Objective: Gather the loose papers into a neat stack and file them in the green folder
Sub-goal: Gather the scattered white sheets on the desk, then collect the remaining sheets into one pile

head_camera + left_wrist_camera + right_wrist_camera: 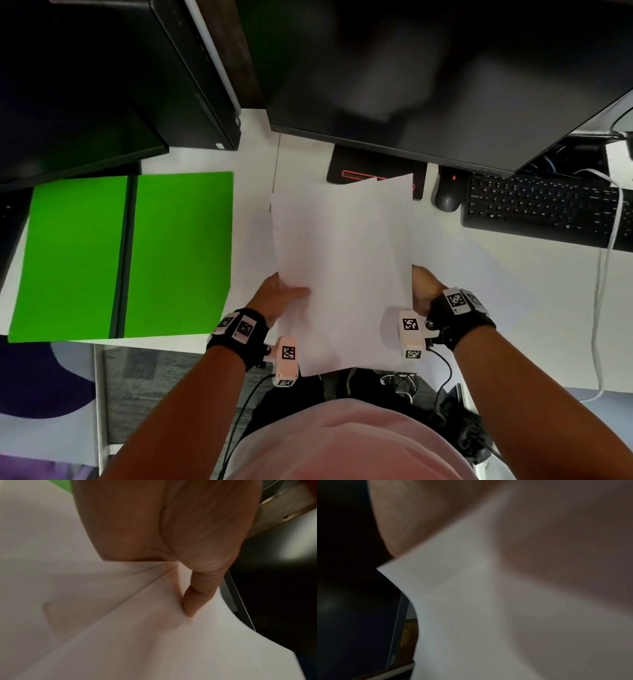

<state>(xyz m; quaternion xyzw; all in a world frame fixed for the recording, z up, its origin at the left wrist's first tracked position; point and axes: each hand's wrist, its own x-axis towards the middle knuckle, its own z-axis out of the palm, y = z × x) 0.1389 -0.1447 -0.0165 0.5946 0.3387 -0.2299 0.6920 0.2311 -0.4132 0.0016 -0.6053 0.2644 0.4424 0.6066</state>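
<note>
A bundle of white papers (342, 267) is held up above the white desk, its top corners uneven. My left hand (281, 298) grips the bundle's left edge, thumb lying on the top sheet; in the left wrist view the thumb (193, 599) presses into the papers (120, 628). My right hand (423, 291) holds the right edge, its fingers hidden behind the sheets. In the right wrist view the papers (462, 608) fill the blurred frame. The green folder (126, 253) lies open and flat to the left, a dark spine down its middle.
A monitor (428, 78) hangs over the desk's back. A black keyboard (548, 209) and mouse (447, 195) lie at the right, with a white cable (606, 274). A black box with red trim (373, 171) sits behind the papers. Another monitor (68, 102) stands at back left.
</note>
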